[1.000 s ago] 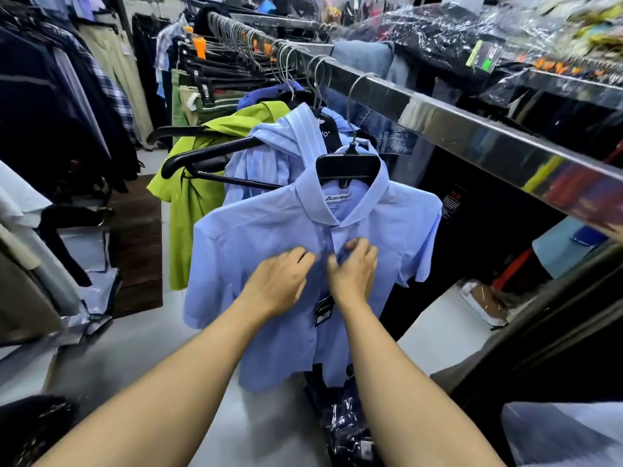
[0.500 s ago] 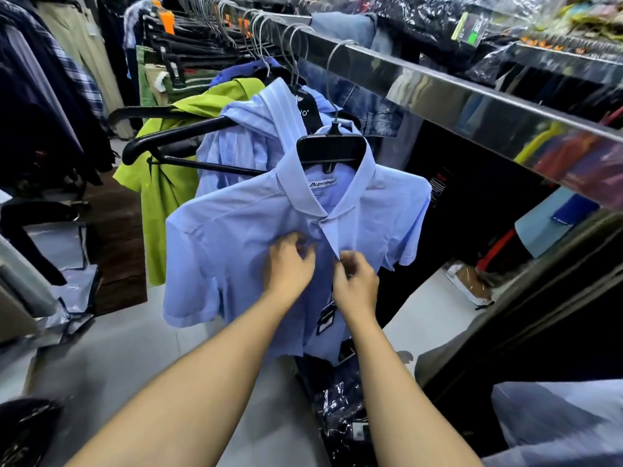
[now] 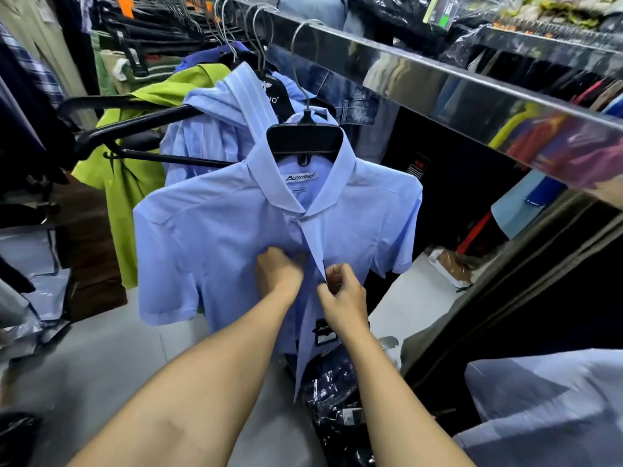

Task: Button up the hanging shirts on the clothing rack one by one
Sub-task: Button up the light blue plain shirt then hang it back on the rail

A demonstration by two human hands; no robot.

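Both hands have dropped lower on the shirt (image 3: pixel 209 237) since the earlier frame, from the chest toward mid-placket. Nearest the camera, the right hand (image 3: pixel 345 298) pinches the free placket edge between thumb and fingertips, just right of the shirt's centre line. Beside it, the left hand (image 3: pixel 278 273) presses into the cloth left of that line, fingers curled into the fabric; what they grip I cannot tell. A black tag (image 3: pixel 325 330) hangs on the shirt below the right hand. The collar button looks closed. Above, the shirt hangs on a black hanger (image 3: pixel 305 138), hooked over the steel rail (image 3: pixel 438 85). Behind the shirt hang a second blue shirt (image 3: pixel 215 129) and a green one (image 3: pixel 135 183).
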